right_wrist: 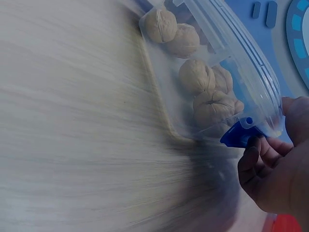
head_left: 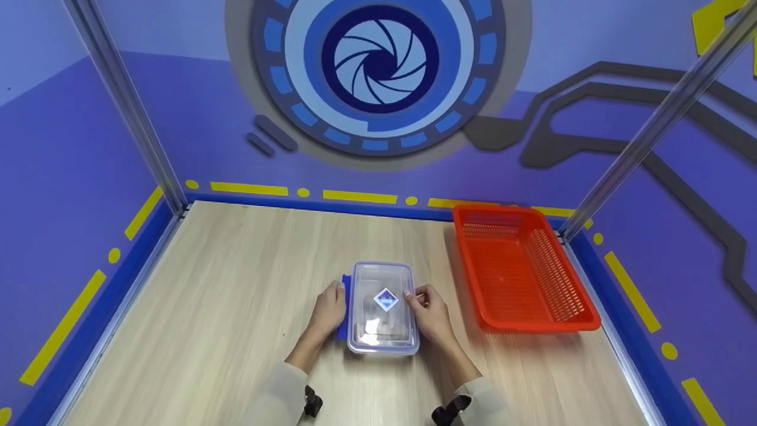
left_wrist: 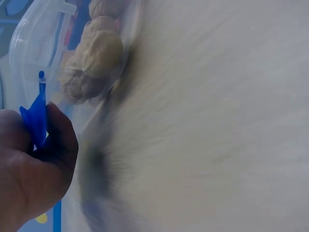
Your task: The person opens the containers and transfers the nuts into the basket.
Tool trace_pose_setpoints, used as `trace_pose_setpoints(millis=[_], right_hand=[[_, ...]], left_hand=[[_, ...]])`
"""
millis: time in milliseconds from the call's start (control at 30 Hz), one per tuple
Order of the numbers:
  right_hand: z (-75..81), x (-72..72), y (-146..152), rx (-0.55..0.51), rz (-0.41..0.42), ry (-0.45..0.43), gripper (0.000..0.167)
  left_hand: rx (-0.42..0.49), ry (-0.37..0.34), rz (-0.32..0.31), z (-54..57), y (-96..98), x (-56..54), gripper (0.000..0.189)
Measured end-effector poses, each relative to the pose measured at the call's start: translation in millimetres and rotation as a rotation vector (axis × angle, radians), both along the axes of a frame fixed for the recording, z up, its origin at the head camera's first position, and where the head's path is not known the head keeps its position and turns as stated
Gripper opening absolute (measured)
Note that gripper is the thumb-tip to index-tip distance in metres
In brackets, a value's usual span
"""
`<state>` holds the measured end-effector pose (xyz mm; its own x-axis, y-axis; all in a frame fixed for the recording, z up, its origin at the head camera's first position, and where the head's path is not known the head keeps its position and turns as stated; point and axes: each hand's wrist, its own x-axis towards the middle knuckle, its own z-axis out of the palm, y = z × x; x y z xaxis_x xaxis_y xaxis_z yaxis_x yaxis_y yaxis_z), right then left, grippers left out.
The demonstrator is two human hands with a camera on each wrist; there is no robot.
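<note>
In the head view a clear plastic food container [head_left: 368, 278] with a translucent lid stands on the table, a diamond-shaped label [head_left: 385, 299] on top. Several walnuts [right_wrist: 213, 108] show through its wall in both wrist views. On its left side my left hand [head_left: 329, 309] pinches a blue latch [left_wrist: 35, 118] that sticks outward, thumb on one face and fingers curled behind. My right hand [head_left: 432, 313] is at the opposite side. There the thumb lies against the lid's rim [right_wrist: 270, 104], while curled fingers [right_wrist: 251, 157] hold another blue latch [right_wrist: 240, 135] from below.
A red perforated plastic basket [head_left: 502, 278] stands to the right of the container, near the table's right edge. Light wood-grain tabletop [head_left: 236, 296] spreads around the container. Blue-purple printed walls [head_left: 195, 118] and metal posts [head_left: 127, 100] enclose the back and sides.
</note>
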<state>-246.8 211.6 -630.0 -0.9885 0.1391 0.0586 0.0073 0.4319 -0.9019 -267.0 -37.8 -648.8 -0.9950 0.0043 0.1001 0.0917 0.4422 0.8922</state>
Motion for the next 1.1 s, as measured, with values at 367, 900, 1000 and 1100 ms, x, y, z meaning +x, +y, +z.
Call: trace_pose_setpoints(millis=[367,900,1000,1100], right_hand=[[-2.7,-0.4,1.6,-0.01,-0.004,-0.005,0.028],[-2.7,-0.3,0.1,-0.025,0.004,0.001,0.026],[-2.8,-0.1,0.4,-0.028,0.006,0.0,0.025],[-2.5,0.1,1.0,-0.026,0.005,0.003,0.025]], left_hand=[[0.022,0.001,0.056,-11.3,1.9,0.0,0.018],[-0.089,-0.045,0.069,-1.4,-0.5,-3.7,0.014],[-0.093,-0.051,0.065,1.1,-3.1,-1.7,0.013],[-0.12,-0.01,0.08,7.2,-6.0,1.5,0.012]])
